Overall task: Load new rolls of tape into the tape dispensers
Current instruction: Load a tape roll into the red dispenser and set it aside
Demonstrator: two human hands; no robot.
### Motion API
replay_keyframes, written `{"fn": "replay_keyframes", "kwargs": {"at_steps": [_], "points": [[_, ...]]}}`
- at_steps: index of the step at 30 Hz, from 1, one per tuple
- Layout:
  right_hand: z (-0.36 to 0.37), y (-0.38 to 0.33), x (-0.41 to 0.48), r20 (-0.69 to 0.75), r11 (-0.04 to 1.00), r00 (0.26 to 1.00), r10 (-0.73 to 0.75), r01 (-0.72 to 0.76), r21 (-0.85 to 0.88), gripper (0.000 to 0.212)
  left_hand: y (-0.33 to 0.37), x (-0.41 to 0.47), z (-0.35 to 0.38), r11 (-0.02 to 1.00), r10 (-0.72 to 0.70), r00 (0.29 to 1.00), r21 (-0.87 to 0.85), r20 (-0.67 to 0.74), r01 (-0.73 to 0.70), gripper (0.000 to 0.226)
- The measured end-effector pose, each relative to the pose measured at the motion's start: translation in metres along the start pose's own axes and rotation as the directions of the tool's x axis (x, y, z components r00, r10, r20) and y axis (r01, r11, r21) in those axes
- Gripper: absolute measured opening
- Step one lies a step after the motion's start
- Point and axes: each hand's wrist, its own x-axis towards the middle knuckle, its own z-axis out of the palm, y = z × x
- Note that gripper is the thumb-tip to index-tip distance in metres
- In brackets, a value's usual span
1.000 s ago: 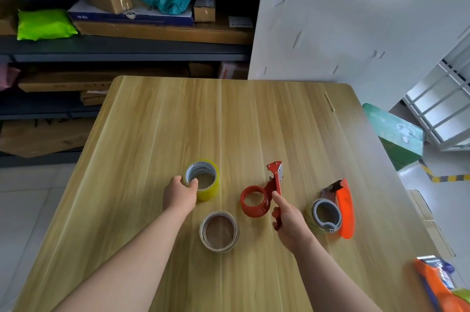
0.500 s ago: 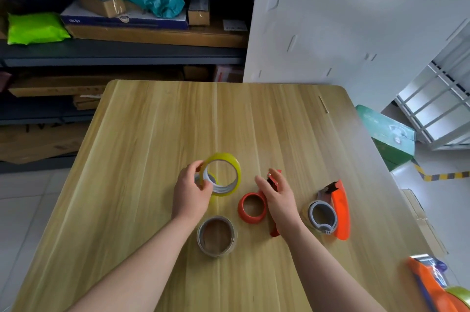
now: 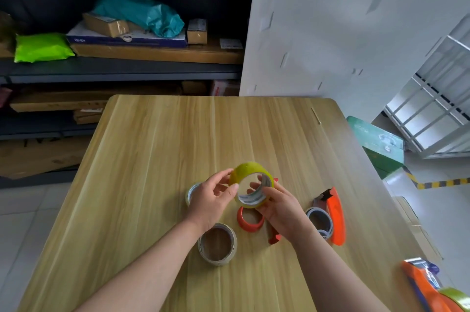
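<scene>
A yellow tape roll (image 3: 248,168) is held upright in the air between both hands, its hole facing me. My left hand (image 3: 209,201) pinches its left edge and my right hand (image 3: 283,208) grips its right side and core. Directly below lies the empty red tape dispenser (image 3: 250,223) flat on the wooden table (image 3: 165,138), partly hidden by my right hand. A clear brownish tape roll (image 3: 217,244) lies flat near my left wrist. Another roll (image 3: 190,192) peeks out behind my left hand.
An orange dispenser (image 3: 333,215) with a roll in it lies right of my right hand. A second orange dispenser (image 3: 422,283) and a yellow-green roll (image 3: 455,296) sit at the table's near right corner. Shelves with boxes stand behind, a white panel at the back right.
My left hand lifted the yellow roll off the table. My right hand let go of the red dispenser, which now lies flat, and took hold of the roll too.
</scene>
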Motion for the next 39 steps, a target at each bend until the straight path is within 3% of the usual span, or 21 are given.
{"fn": "replay_keyframes", "kwargs": {"at_steps": [5, 13, 17, 21, 29, 31, 33, 37, 39], "points": [[-0.001, 0.001, -0.003, -0.079, 0.996, 0.993, 0.085, -0.087, -0.021, 0.029, 0.009, 0.004, 0.002, 0.998, 0.038, 0.995, 0.037, 0.09, -0.041, 0.042], [-0.003, -0.006, -0.013, -0.027, 0.97, 0.992, 0.126, -0.128, -0.207, 0.024, 0.025, 0.021, 0.001, 0.998, 0.042, 0.98, -0.058, 0.195, -0.031, 0.021], [-0.004, -0.008, -0.017, -0.055, 0.943, 0.989, 0.139, -0.149, -0.296, 0.023, 0.026, 0.022, 0.0, 0.971, 0.191, 0.968, 0.112, 0.163, -0.211, 0.009], [-0.007, -0.01, -0.021, -0.087, 0.91, 0.985, 0.147, -0.169, -0.379, 0.023, 0.025, 0.013, 0.005, 0.859, 0.338, 0.931, 0.36, 0.137, -0.365, 0.009], [0.006, -0.017, -0.014, -0.037, 0.798, 0.996, -0.076, 0.039, -0.602, 0.025, 0.02, 0.016, 0.01, 0.846, 0.154, 0.987, 0.522, -0.043, -0.109, 0.017], [0.011, -0.018, -0.013, -0.002, 0.736, 0.988, -0.154, 0.114, -0.668, 0.026, 0.018, 0.019, 0.009, 0.893, 0.091, 0.993, 0.447, -0.073, -0.048, 0.02], [0.014, -0.019, -0.012, 0.027, 0.691, 0.98, -0.199, 0.16, -0.705, 0.029, 0.016, 0.021, 0.008, 0.964, 0.002, 0.996, 0.266, -0.092, 0.023, 0.023], [0.014, -0.022, -0.012, 0.058, 0.718, 0.976, -0.21, 0.194, -0.668, 0.029, 0.014, 0.022, 0.006, 0.995, -0.097, 0.995, 0.018, -0.007, 0.098, 0.02], [0.012, -0.021, -0.013, 0.063, 0.757, 0.98, -0.189, 0.186, -0.626, 0.031, 0.011, 0.02, 0.005, 0.995, -0.092, 0.996, 0.028, 0.016, 0.092, 0.038]]}}
